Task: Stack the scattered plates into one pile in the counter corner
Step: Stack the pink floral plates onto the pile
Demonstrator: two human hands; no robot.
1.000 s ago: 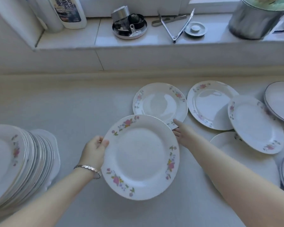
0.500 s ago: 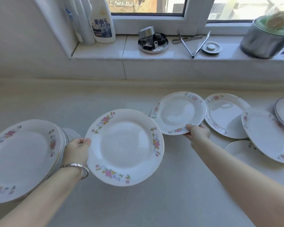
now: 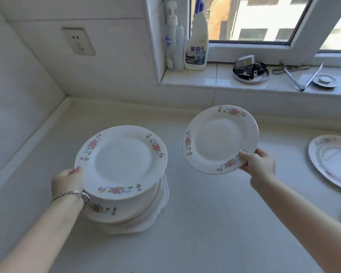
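A flowered plate (image 3: 120, 161) is gripped at its left rim by the left hand (image 3: 68, 181), thumb on top and fingers curled beneath, at the top of a pile of plates (image 3: 146, 211) that stands on the pale counter (image 3: 205, 233) near the corner where two tiled walls meet; whether the plate has been fully set down cannot be told. A second flowered plate (image 3: 220, 138) is pinched at its near right rim by the right hand (image 3: 259, 164) and is held in the air to the right of the pile, tilted toward the camera. A bracelet (image 3: 71, 194) is worn on the left wrist. More plates (image 3: 331, 162) are seen lying at the counter's right edge, well apart from the pile. On the windowsill (image 3: 195, 79) behind, a spray bottle (image 3: 196, 48), a pump bottle (image 3: 172, 36), a round metal dish (image 3: 251, 72) and tongs (image 3: 301, 77) are ranged.
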